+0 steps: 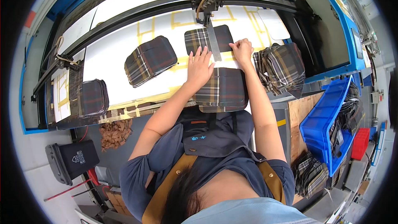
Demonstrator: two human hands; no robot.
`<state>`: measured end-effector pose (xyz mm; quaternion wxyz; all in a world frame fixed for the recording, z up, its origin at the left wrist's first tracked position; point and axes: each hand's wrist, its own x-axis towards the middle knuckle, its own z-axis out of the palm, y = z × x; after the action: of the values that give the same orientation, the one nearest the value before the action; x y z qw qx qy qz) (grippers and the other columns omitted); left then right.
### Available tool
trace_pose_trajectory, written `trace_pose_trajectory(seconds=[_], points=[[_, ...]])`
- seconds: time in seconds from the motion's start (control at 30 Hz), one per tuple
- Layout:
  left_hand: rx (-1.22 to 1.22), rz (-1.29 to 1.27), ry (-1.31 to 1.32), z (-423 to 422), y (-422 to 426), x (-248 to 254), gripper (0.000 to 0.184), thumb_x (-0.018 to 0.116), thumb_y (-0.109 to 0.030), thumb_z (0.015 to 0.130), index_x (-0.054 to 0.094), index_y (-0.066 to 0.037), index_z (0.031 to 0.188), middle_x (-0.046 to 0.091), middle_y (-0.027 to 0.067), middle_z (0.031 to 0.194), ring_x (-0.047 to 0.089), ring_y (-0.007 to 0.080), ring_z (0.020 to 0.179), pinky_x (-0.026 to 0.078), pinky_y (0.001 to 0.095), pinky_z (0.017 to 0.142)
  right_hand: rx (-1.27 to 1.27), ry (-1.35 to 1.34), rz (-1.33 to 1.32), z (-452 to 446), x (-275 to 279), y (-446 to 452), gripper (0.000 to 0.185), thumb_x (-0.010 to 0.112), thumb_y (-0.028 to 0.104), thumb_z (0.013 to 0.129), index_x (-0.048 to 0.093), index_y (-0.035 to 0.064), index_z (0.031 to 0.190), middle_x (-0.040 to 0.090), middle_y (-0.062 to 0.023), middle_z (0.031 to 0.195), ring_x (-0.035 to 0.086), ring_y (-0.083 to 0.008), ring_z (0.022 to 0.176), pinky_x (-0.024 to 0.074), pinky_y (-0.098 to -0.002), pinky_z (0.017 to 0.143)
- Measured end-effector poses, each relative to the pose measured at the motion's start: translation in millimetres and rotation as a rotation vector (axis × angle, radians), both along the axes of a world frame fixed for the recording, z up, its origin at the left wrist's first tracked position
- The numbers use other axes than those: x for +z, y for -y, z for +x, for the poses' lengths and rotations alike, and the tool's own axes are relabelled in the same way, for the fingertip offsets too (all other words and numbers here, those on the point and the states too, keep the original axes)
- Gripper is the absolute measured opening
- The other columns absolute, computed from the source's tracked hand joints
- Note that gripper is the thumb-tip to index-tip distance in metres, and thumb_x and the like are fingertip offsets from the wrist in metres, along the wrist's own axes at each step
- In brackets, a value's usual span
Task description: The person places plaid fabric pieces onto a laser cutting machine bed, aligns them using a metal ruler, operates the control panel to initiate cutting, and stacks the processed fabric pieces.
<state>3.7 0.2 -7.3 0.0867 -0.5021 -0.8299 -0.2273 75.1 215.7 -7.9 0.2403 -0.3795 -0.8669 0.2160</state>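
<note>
A plaid fabric piece (198,38) with rounded corners lies flat on the white machine bed. A narrow metal strip (215,45) runs across it from the machine head. My left hand (200,69) is open, its fingers spread flat over the piece's lower left edge. At the right edge of the same piece, my right hand (243,52) has its thumb and fingers drawn together on the fabric. Just below my hands, a stack of plaid pieces (222,89) sits at the bed's front edge, close to my body.
More plaid stacks lie on the bed: one left of my hands (151,61), one far left (94,97), a taller one at right (282,66). Above spans a black gantry with a cutting head (206,6). A blue bin (315,128) stands at right, a dark case (72,159) at lower left.
</note>
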Motion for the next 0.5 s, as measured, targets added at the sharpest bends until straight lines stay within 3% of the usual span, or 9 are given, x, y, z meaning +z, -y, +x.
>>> trace_pose_trajectory(seconds=[0.1,0.2,0.3,0.4,0.5], points=[[0.008,0.026,0.003,1,-1,0,0.046,0.059,-0.032,0.095,0.057,-0.007,0.133,0.048,0.0138,0.148,0.037,0.0324,0.142,0.024,0.0554,0.117,0.003,0.030,-0.030,1,6,1,0.026,0.083,0.026,0.077,0.068,0.0049,0.075,0.062,-0.0132,0.096,0.056,-0.0333,0.099,0.0399,-0.0474,0.088],[0.004,0.018,-0.006,1,-1,-1,0.045,0.060,-0.031,0.095,0.057,-0.008,0.132,0.048,0.0141,0.148,0.038,0.0332,0.142,0.024,0.0563,0.116,-0.065,-0.056,0.124,5,19,12,0.024,0.082,0.020,0.076,0.066,0.0042,0.083,0.062,-0.0142,0.094,0.056,-0.0341,0.100,0.0411,-0.0463,0.087],[0.009,0.003,-0.020,0,-3,0,0.045,0.060,-0.031,0.094,0.057,-0.008,0.133,0.048,0.0142,0.148,0.039,0.0338,0.141,0.024,0.0573,0.116,0.076,-0.156,0.246,7,35,30,0.026,0.082,0.014,0.074,0.063,0.0043,0.088,0.061,-0.0142,0.091,0.057,-0.0341,0.097,0.0435,-0.0445,0.085],[0.008,0.017,-0.022,1,-3,1,0.045,0.061,-0.031,0.094,0.057,-0.008,0.133,0.049,0.0144,0.147,0.039,0.0338,0.140,0.025,0.0579,0.115,0.247,-0.158,-0.191,-1,24,39,0.015,0.077,0.011,0.076,0.069,-0.0002,0.083,0.067,-0.0183,0.083,0.065,-0.0358,0.083,0.0511,-0.0438,0.076],[0.000,0.034,-0.014,1,-2,0,0.046,0.061,-0.031,0.093,0.057,-0.008,0.133,0.049,0.0145,0.147,0.039,0.0338,0.140,0.026,0.0582,0.115,0.266,-0.049,-0.192,-8,18,43,0.020,0.076,0.017,0.079,0.071,-0.0016,0.082,0.070,-0.0197,0.080,0.068,-0.0359,0.079,0.0529,-0.0433,0.073]])
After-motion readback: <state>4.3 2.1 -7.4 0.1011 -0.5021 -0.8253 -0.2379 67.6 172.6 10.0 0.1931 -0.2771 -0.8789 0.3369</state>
